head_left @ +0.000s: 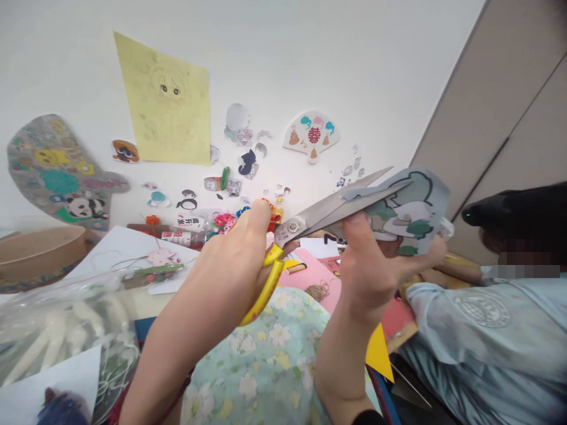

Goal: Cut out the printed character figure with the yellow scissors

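Observation:
My left hand (234,254) is closed on the yellow handles of a pair of scissors (293,226). The blades point up and to the right, spread a little apart, and one lies across the front of a paper cutout (403,206). That cutout carries a printed cartoon figure in white, green and brown with a grey-blue border. My right hand (370,265) grips the cutout from below, thumb near the blades and fingers stretching along its lower edge. Whether the blades are biting into the paper, I cannot tell.
A co-worker in a light blue shirt (491,319) sits close on the right. Pink paper (310,274) and a twine bundle (318,291) lie on the table. At left are a round wooden container (42,254) and a clear plastic bag (57,319). Stickers and a yellow drawing (170,112) cover the wall.

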The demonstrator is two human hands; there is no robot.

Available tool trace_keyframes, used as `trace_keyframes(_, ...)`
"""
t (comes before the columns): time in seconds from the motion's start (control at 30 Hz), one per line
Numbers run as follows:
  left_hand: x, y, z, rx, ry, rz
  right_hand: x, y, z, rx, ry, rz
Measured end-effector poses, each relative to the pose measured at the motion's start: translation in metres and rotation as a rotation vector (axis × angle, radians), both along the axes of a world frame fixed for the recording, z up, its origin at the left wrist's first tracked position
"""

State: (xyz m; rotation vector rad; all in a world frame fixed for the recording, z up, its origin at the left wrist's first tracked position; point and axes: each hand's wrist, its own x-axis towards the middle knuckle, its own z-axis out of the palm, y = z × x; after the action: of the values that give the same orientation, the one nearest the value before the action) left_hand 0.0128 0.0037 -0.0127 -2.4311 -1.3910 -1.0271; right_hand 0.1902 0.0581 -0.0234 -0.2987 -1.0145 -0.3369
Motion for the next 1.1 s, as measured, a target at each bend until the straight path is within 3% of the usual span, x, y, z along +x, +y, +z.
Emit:
trace_keyframes(0.1, 0.001, 0.0, 0.0, 0.017, 0.009, 0.005, -0.003, 0.005, 0.001, 0.191, -0.052, 0.001)
trace_keyframes(0.43, 0.004, 0.003, 0.0, 0.006, -0.01, 0.006, -0.01, 0.002, 0.001, 0.161, -0.045, 0.046)
trace_keyframes(0.57, 0.006, 0.001, 0.001, -0.031, -0.017, 0.033, -0.009, 0.005, 0.001, 0.131, -0.052, -0.003)
trace_keyframes(0.93, 0.009, 0.0, 0.002, -0.045, -0.027, 0.039, -0.008, 0.02, -0.003, 0.283, -0.035, -0.09)
trace_keyframes(1.1, 0.011, 0.0, 0.001, -0.032, -0.003, 0.071, -0.008, 0.017, 0.0, 0.209, -0.01, -0.068)
